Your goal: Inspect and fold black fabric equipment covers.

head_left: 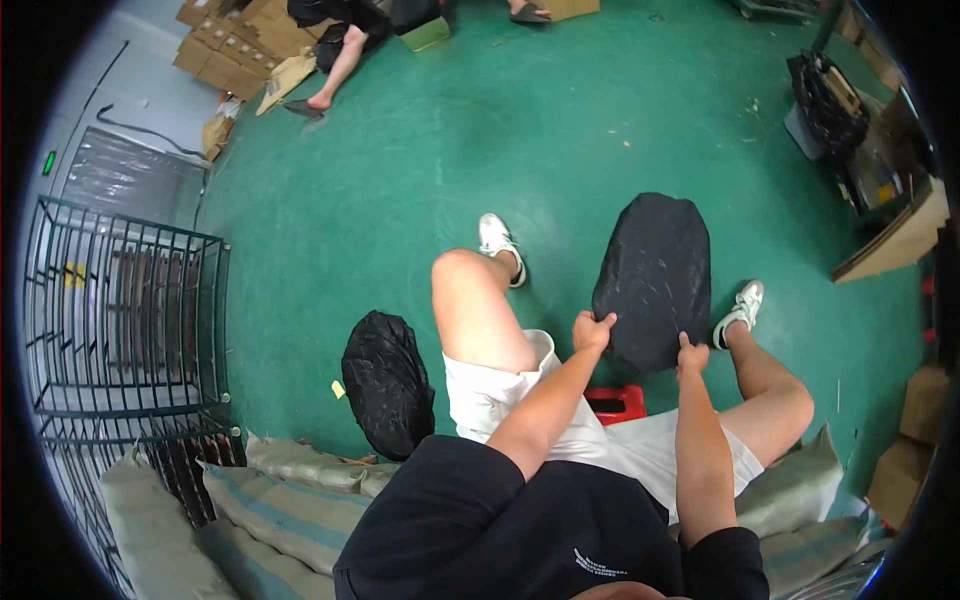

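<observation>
Between my knees is a long, rounded black bundle [655,275] with a smooth, lightly creased fabric-like covering. What lies inside it is hidden. My left hand [595,330] grips its near left edge, the thumb lying on top. At its near right edge, my right hand [692,355] is closed on the covering, thumb up. On the floor to my left rests a second black bundle [388,385], oval and more wrinkled, touched by neither hand.
I sit over a red plastic stool [615,403]. Filled woven sacks [285,490] lie behind me. A green wire rack [130,310] stands at left, cardboard boxes [225,50] at far left. Another person's leg [343,70] shows there. A bin with a black liner [828,105] stands at right.
</observation>
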Demonstrator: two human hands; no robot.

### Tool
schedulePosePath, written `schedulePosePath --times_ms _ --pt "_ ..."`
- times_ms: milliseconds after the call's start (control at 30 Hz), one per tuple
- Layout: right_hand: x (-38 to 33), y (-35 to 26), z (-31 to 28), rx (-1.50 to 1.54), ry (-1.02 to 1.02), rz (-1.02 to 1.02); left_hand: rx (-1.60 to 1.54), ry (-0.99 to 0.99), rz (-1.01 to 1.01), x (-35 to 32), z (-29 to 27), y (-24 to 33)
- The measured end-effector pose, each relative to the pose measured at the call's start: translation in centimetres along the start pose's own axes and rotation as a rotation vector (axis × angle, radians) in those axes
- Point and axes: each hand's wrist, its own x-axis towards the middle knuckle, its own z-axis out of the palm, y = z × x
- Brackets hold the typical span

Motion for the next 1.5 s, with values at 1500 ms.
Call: schedulePosePath --times_ms 1500 --pt "0.8 -14.6 7.9 -0.998 -0.14 -1.228 0.659 0.351 0.059 57.1 -18.8 16.2"
